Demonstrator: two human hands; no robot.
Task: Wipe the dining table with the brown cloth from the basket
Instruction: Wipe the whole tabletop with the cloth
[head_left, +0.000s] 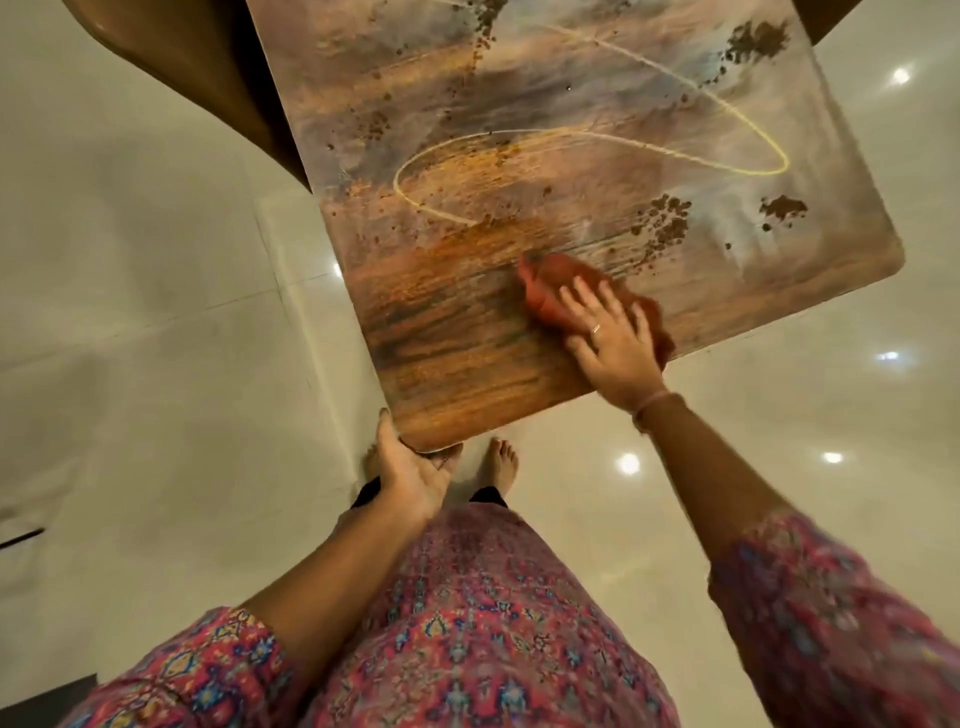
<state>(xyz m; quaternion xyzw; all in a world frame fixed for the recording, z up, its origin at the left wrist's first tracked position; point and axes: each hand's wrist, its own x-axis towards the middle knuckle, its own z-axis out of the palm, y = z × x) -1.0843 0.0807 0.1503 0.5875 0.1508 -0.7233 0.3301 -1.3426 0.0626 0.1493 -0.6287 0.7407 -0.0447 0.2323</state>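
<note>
While the left hand (415, 475) grips the table (467, 332) corner, a possible chair (249, 78) stands beside.

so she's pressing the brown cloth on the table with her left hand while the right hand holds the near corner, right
Not quite: the hands are swapped. In the head view the right hand presses the brown cloth flat on the table with straight fingers, while the left hand holds the near corner.
</note>
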